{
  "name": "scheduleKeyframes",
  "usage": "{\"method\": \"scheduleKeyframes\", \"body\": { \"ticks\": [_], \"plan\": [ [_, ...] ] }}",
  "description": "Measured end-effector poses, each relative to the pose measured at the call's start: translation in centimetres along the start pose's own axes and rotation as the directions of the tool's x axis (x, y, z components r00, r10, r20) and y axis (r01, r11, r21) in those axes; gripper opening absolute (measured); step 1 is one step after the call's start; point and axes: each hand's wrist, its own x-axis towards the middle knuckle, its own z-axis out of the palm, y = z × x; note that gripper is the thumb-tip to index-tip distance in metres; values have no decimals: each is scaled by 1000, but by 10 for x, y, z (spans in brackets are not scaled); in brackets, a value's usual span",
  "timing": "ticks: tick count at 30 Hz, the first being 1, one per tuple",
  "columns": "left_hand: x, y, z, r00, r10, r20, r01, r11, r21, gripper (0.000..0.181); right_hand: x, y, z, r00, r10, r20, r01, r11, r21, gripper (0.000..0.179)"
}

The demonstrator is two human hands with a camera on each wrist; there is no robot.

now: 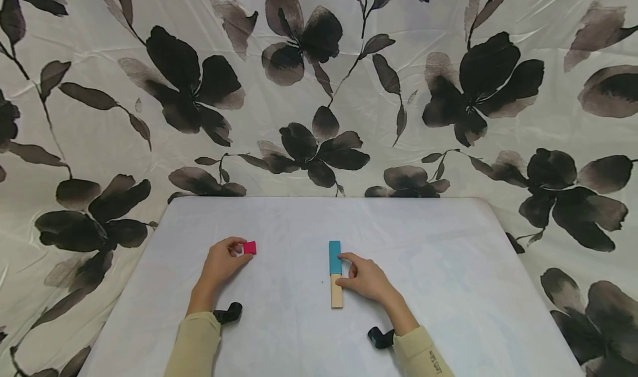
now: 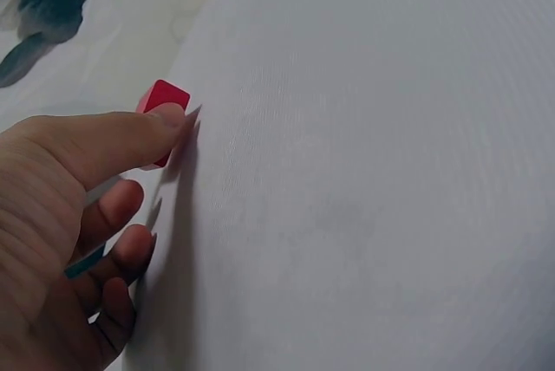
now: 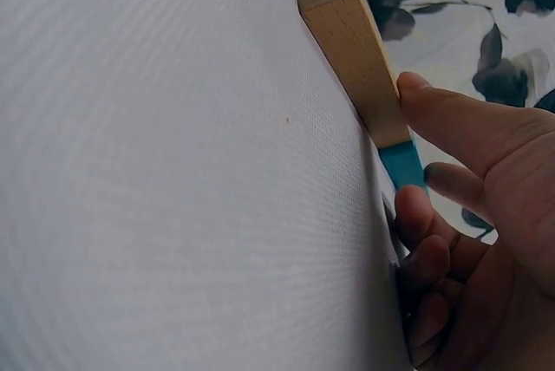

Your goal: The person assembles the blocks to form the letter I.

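Observation:
My left hand (image 1: 222, 262) pinches a small red block (image 1: 250, 248) between thumb and fingers, over the left part of the white table. In the left wrist view the thumb lies across the red block (image 2: 169, 94). Right of the middle, a blue block (image 1: 335, 257) and a plain wooden block (image 1: 336, 293) lie end to end in one line. The right hand (image 1: 368, 277) touches their right side, index finger at the blue block and thumb at the wooden one. Dark digits mark the end of the wooden block (image 3: 347, 59) in the right wrist view.
The white tabletop (image 1: 289, 332) ends at a straight far edge, with a floral cloth (image 1: 309, 89) hanging behind it. A black wrist device (image 1: 229, 313) sits at the left wrist, another black device (image 1: 381, 337) at the right.

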Motion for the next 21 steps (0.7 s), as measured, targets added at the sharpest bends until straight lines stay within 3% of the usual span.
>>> {"method": "scheduleKeyframes", "body": {
  "ticks": [21],
  "plan": [
    [13, 24, 27, 997, 75, 36, -73, 996, -45, 40, 0, 2, 1, 1000, -9, -9, 9, 1000, 1, 58]
  ]
}}
